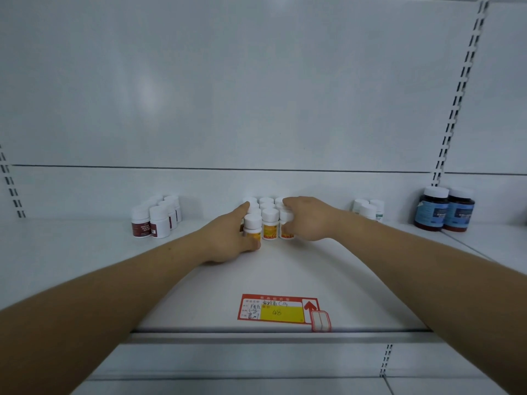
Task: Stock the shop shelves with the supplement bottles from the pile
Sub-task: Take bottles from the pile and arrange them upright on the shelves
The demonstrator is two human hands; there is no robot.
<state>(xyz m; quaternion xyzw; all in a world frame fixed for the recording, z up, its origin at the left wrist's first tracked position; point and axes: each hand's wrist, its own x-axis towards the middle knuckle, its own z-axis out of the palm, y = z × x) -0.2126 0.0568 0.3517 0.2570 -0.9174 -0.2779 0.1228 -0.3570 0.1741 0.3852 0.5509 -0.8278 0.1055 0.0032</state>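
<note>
Several small white-capped bottles with yellow-orange labels (270, 223) stand in tight rows at the middle back of the white shelf (356, 280). My left hand (228, 238) grips the front-left bottle (252, 228), thumb in front of it and forefinger stretched along the row's left side. My right hand (306, 219) curls round the front-right bottle (286, 222) from the right. The pile of bottles is out of view.
A group of white bottles with dark red labels (155, 219) stands at the left. Small white bottles (369, 210) and two dark jars with blue labels (443, 209) stand at the right. A red and yellow price tag (281, 310) lies at the shelf's front edge.
</note>
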